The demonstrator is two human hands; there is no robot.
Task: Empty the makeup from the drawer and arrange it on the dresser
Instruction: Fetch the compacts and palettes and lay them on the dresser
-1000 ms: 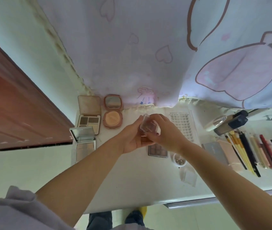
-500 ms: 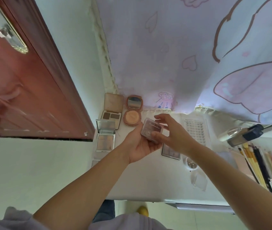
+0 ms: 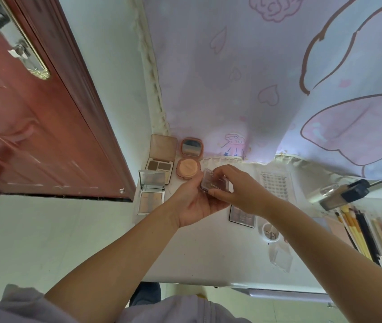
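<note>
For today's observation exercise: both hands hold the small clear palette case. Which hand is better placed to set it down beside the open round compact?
Left. The left hand cradles the palette case from below, nearest the round compact.

small clear case [image 3: 214, 183] lowered slightly, perhaps tilted flatter

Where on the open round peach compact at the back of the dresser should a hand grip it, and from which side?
Grip the round peach compact by the low base holding the powder, fingers across its left and right rims, coming from above and the front. Its mirrored lid stands open behind, and the brown palette sits close on its left.
</note>
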